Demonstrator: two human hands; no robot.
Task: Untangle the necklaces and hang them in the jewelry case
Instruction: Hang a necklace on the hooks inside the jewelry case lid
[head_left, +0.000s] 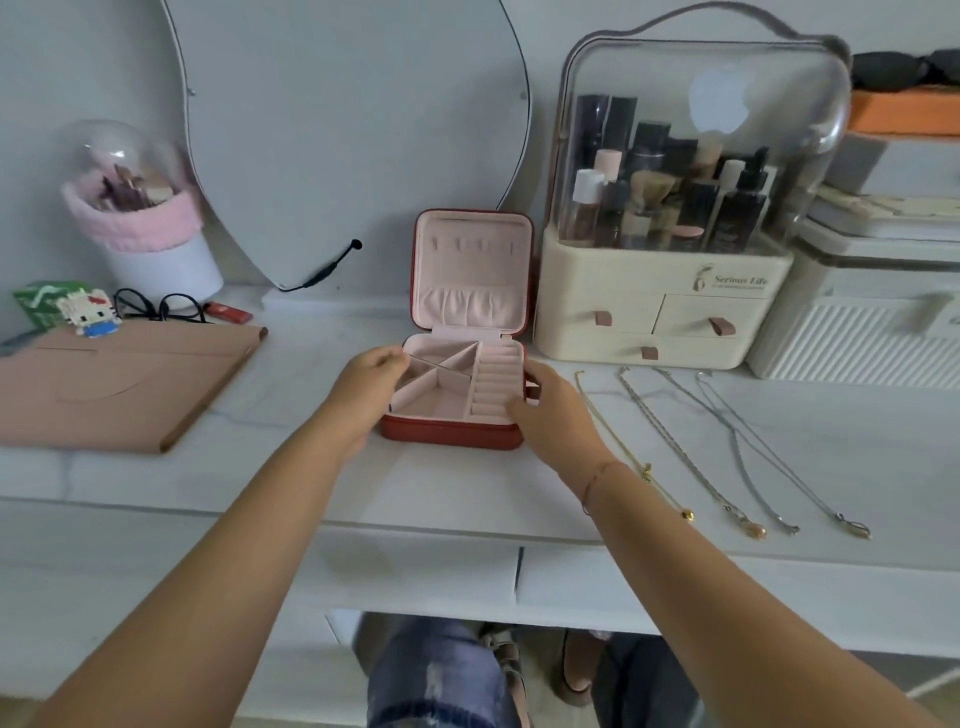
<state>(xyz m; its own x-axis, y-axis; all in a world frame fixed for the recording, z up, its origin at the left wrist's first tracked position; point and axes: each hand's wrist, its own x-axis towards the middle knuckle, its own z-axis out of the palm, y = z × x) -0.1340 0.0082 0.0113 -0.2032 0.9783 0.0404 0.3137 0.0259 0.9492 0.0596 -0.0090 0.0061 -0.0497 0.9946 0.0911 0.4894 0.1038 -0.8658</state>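
The left hand (371, 379) is pinching one end of a thin chain (441, 365). The chain is running taut to the right, angling slightly nearer, across the open case's (452, 431) tray. The right hand (545, 410) is gripping the case's right side. Four necklaces (735, 441) are lying lengthwise on the table (467, 493), right of that hand.

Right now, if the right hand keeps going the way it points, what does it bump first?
Probably the jewelry case: the right hand points left at its ring-roll side and seems to touch it.
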